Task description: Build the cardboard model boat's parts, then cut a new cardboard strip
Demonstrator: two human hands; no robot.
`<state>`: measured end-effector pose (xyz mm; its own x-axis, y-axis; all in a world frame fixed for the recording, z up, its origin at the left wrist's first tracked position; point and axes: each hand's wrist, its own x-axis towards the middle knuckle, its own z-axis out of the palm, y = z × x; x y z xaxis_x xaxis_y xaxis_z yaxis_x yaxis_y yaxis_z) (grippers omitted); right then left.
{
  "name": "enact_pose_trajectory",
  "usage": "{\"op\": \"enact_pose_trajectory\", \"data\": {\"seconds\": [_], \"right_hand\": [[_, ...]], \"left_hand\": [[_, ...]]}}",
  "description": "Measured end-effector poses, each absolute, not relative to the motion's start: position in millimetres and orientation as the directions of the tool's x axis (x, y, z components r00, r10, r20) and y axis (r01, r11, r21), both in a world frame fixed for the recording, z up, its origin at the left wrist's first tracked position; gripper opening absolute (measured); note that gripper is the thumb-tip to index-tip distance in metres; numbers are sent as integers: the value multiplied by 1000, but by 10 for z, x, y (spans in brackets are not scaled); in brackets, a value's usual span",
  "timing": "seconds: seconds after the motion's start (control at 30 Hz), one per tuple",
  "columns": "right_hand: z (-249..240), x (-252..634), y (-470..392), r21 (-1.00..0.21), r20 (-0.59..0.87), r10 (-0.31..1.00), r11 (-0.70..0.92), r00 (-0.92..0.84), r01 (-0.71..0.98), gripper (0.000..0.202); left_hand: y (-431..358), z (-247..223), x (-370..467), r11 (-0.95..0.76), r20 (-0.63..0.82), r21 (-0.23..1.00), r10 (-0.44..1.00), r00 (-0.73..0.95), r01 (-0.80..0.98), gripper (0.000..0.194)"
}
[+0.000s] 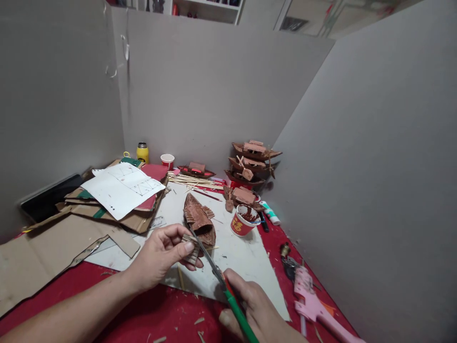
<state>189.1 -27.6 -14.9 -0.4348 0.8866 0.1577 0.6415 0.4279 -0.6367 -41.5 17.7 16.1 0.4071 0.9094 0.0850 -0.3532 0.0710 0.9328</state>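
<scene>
Between the thumb and fingers of my left hand (167,255) is a small piece of corrugated cardboard (192,248). My right hand (250,305) grips scissors (233,305) with green and red handles. Their blades reach up to the right edge of the cardboard piece; whether they are cutting into it I cannot tell. Just beyond the blades, a brown model boat (200,219) with a curved roof lies on a white board (246,257). The lower fingers of my left hand are partly hidden behind the cardboard.
A paper cup (243,221) of brown paint stands right of the boat. More model boats (253,164) are stacked behind it. Thin wooden sticks (196,181) lie at the back. Cardboard sheets (53,247) fill the left. A pink glue gun (309,295) rests at right, beside a grey partition (378,166).
</scene>
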Motion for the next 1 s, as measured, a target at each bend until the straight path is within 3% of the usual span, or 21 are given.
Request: {"op": "enact_pose_trajectory", "data": {"seconds": [0.33,1.0], "right_hand": [[-174,1911,-313,-606,211,868,477,-450,636,31],[-101,1888,-301,-646,253,846,508,-469,569,34]], "left_hand": [[62,233,-470,79,135,910,872,470,-407,17],[242,251,-636,112,82,951,806,586,-288,27]]}}
